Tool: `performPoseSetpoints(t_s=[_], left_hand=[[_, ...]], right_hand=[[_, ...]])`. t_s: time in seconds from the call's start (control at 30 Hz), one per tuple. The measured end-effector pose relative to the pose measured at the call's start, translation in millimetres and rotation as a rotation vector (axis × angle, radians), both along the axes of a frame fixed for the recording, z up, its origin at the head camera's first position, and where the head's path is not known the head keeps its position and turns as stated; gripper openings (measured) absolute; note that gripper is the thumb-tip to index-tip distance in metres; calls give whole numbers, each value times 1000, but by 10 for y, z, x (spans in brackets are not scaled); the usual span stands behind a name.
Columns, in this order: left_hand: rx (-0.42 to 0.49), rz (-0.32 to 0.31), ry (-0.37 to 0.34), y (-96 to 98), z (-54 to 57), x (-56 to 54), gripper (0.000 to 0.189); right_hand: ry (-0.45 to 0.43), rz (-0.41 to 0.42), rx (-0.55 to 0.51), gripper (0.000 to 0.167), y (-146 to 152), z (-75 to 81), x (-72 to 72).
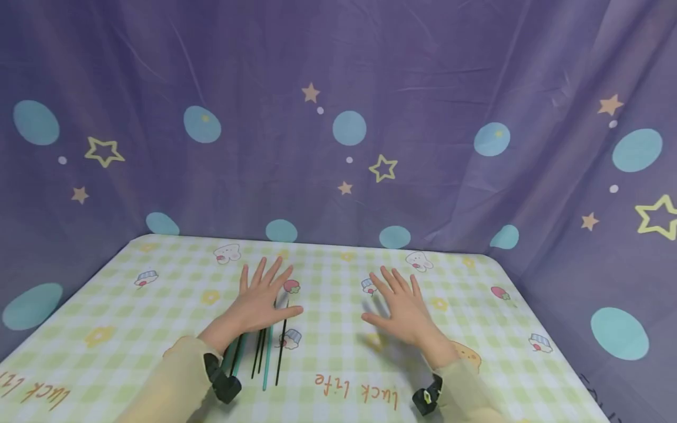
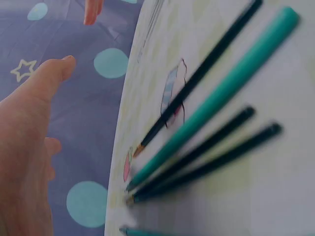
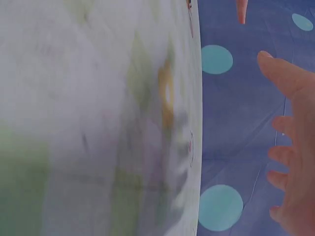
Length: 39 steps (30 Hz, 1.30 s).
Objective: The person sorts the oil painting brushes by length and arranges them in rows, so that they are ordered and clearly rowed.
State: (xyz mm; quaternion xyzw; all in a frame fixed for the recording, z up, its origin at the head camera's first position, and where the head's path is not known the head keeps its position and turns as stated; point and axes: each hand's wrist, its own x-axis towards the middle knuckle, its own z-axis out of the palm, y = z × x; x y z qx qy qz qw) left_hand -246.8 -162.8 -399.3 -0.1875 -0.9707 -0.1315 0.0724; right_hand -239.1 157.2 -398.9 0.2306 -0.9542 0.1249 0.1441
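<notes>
My left hand [image 1: 257, 305] hovers over the left-middle of the table with fingers spread and straight, holding nothing. Under it and its wrist lie several slim pencils, partly hidden by the hand and forearm. Some are dark, such as the dark pencil [image 2: 199, 73] with a wood-coloured point; others are teal, like the thicker-looking teal pencil [image 2: 221, 93] beside it. They lie loosely side by side, points away from me. Across a gap, my right hand [image 1: 404, 314] is also spread, above the tablecloth, and touches no object. Its thumb points toward the left hand.
A green-and-white checked tablecloth [image 1: 333, 329] with printed cupcakes, strawberries and lettering covers the table. Behind and at both sides hangs a purple curtain [image 1: 423, 194] with stars and teal ovals. Each wrist wears a small black camera, one being the left wrist camera [image 1: 224, 385].
</notes>
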Motion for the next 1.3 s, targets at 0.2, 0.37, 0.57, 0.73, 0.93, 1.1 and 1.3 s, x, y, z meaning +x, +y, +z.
performPoseSetpoints(t_s=[0.2, 0.37, 0.57, 0.73, 0.93, 1.1, 1.3], left_hand=[[-2, 4, 26, -200, -26, 70, 88], [-10, 5, 46, -336, -37, 156, 82], [7, 34, 53, -510, -10, 260, 72], [21, 75, 23, -640, 1, 290, 63], [129, 141, -112, -677, -19, 313, 54], [213, 209, -142, -647, 0, 340, 41], [280, 298, -182, -644, -2, 314, 30]], right_hand=[[20, 55, -47, 72, -143, -24, -8], [18, 92, -110, 61, -265, -77, 8], [-16, 91, -143, 51, -464, -112, 39], [-29, 117, -168, 42, -639, -118, 39], [-77, 151, -177, 39, -869, -121, 61], [-170, 147, -194, 36, -1091, -98, 85], [-306, 168, -271, 33, -1338, -82, 100]])
